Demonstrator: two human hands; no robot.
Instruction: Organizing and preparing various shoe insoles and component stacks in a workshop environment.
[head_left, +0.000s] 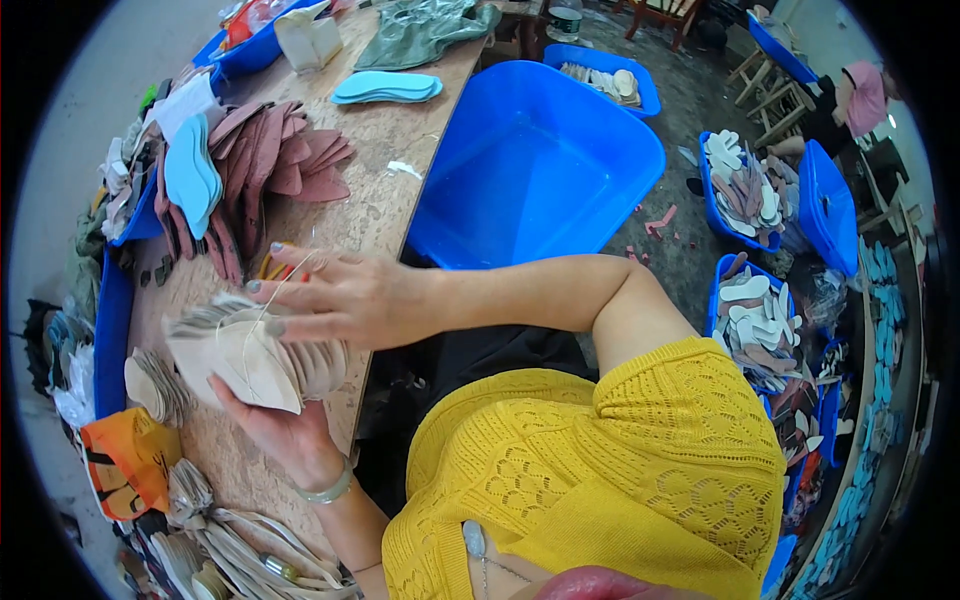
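Note:
My left hand [285, 435], with a bangle at the wrist, grips a thick stack of beige insole-shaped pieces [245, 355] from below, thumb on its near face. Over the stack's upper edge reaches my right hand [350, 295], its fingers fairly straight. A thin pale string [262, 322] runs from the right fingers down across the face of the stack; how it is hooked there is partly hidden. Beside the left hand, another beige stack [157, 388] lies on the table. Beyond the hands are a pile of dark pink pieces [265, 150] and light blue insole-shaped pieces [193, 175].
The wooden table [400, 130] carries more blue insole pieces [387, 88] and a green cloth [420, 30]. A large blue tub [540, 150] stands against its right edge. Filled blue bins [750, 320] line the floor at right. An orange bag [130, 460] sits at left.

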